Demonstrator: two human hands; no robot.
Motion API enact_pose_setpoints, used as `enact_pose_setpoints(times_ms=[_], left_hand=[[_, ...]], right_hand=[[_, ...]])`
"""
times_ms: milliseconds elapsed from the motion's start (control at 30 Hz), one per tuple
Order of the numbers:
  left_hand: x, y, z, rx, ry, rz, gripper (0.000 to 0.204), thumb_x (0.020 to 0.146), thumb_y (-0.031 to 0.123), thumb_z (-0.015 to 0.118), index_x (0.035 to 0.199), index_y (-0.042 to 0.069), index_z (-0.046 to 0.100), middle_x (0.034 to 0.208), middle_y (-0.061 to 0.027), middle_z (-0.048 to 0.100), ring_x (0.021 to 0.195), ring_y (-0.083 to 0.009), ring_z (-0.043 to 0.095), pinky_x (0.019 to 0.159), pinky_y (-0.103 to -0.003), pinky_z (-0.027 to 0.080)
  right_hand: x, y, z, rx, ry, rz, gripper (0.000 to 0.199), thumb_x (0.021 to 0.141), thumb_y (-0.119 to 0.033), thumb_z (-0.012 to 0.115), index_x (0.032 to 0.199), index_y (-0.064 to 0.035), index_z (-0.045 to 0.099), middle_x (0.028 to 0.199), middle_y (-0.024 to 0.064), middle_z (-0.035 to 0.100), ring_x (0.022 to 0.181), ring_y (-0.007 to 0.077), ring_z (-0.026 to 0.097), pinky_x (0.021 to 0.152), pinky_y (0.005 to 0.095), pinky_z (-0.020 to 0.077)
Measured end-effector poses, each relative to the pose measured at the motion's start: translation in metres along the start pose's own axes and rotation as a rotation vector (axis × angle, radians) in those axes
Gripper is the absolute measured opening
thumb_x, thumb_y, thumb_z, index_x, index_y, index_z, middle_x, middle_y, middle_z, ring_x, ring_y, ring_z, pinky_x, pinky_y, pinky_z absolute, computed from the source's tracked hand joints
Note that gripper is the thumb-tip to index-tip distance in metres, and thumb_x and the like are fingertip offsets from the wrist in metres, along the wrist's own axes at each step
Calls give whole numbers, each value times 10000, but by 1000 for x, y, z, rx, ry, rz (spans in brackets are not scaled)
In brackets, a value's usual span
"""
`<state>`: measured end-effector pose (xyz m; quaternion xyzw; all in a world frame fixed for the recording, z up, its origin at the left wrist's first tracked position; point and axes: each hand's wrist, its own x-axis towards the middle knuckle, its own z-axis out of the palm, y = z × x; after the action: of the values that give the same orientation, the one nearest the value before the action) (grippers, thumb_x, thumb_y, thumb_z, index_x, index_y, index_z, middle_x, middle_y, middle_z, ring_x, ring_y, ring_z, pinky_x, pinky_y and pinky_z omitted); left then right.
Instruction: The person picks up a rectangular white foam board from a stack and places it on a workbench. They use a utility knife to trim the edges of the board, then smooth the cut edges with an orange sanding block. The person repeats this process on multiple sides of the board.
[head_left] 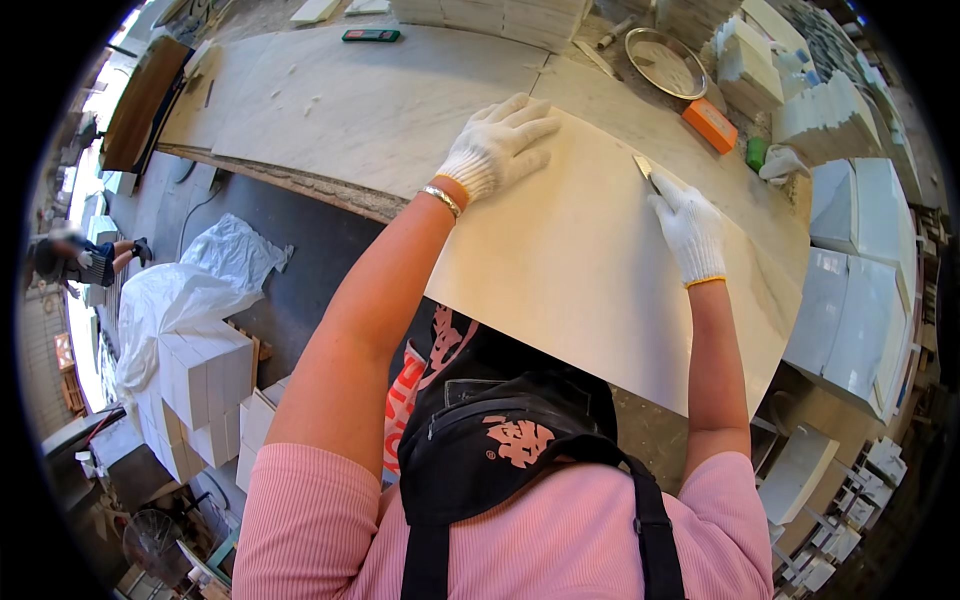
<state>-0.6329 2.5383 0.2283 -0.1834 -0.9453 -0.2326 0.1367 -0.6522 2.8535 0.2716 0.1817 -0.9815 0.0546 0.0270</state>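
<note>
A large, pale, glossy stone slab (570, 265) lies on the worktable, its near edge jutting out toward my apron. My left hand (502, 148), in a white knitted glove, rests flat near the slab's far left corner with the fingers stretched out. In my right hand (688, 225), gloved likewise, is a small flat-bladed scraper (643, 166). Its pale blade points away from me, low over the right part of the slab. My fingers cover most of its handle. Whether the blade touches the surface I cannot tell.
The table's marbled top (330, 100) carries a dark green tool (371, 36), a round metal dish (665, 62), an orange box (710, 126) and a green cylinder (756, 153). Tile stacks (826, 118) stand at the right. Wrapped white boxes (205, 370) and a person (90, 260) are at the left.
</note>
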Motion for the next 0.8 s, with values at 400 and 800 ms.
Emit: enact_pose_setpoints(times_ms=[400, 800], left_hand=[[-1, -1, 3, 17, -4, -16, 466, 939, 363, 612, 1369, 185, 588, 1515, -76, 478, 1432, -303, 381, 1167, -445, 316], [-2, -6, 9, 40, 56, 5, 460, 919, 394, 629, 1332, 193, 604, 1461, -56, 524, 1383, -294, 432, 1130, -457, 349]], right_hand=[[1, 5, -5, 102, 73, -27, 305, 914, -298, 659, 1217, -263, 684, 914, 154, 675, 837, 339, 664, 725, 441, 536], [-7, 8, -8, 139, 34, -14, 332, 893, -279, 683, 1222, -238, 703, 899, 161, 679, 862, 347, 666, 759, 415, 527]])
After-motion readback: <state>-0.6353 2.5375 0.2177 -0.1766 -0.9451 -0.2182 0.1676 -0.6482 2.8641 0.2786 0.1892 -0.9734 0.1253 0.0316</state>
